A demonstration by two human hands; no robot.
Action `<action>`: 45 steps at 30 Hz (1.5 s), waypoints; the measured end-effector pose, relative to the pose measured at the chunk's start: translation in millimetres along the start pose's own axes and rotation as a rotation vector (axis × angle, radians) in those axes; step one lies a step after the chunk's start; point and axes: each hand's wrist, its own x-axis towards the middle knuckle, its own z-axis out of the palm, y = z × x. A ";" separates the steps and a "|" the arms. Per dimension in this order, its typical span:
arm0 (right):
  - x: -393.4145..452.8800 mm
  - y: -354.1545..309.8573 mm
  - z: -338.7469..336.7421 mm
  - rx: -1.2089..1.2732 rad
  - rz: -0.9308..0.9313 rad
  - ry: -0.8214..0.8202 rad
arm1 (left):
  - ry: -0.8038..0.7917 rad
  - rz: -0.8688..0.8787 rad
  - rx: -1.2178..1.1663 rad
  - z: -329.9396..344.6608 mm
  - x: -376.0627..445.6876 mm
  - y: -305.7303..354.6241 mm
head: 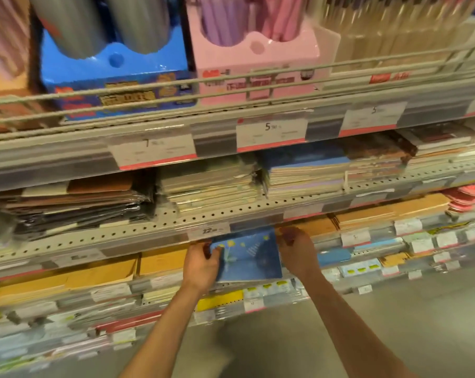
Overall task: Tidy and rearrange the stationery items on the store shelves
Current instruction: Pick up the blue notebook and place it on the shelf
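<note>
A blue notebook with yellow dots and a stair drawing on its cover sits at the front of a lower shelf, under a perforated shelf edge. My left hand grips its left edge, fingers curled over the top corner. My right hand holds its right edge, with the fingertips up near the shelf above. Both forearms reach in from the bottom of the view. The frame is blurred.
Orange-brown notebooks lie left and right of the blue one. Stacks of notebooks fill the shelf above. Blue and pink display boxes stand on top behind a wire rail. Price tags line the shelf edges. Grey floor lies below right.
</note>
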 end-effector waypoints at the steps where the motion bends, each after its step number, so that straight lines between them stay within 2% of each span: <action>1: 6.8 1.0 2.9 -0.014 0.007 -0.023 | 0.001 -0.019 0.051 3.3 5.3 0.3; 4: 19.9 4.3 11.8 -0.058 -0.020 -0.068 | -0.036 -0.079 0.146 10.8 20.0 0.8; 10: 32.9 12.6 23.0 -0.072 0.039 -0.093 | -0.040 -0.190 0.144 17.7 35.1 4.3; 15: 42.4 11.5 25.1 -0.029 0.077 -0.157 | 0.026 -0.288 -0.106 19.4 36.3 0.7; 21: 39.4 15.2 18.4 0.099 0.087 -0.255 | 0.088 -0.289 -0.271 19.4 32.7 -2.2; 26: 36.1 23.1 13.3 0.216 0.083 -0.222 | 0.107 -0.363 -0.391 19.2 28.5 -10.6; 33: 23.3 27.5 -3.5 0.233 0.105 -0.242 | -0.028 -0.399 -0.511 18.9 14.4 -7.9; 45: -36.7 32.7 -24.1 0.219 0.119 -0.217 | -0.155 -0.289 -0.463 18.3 -31.7 -17.6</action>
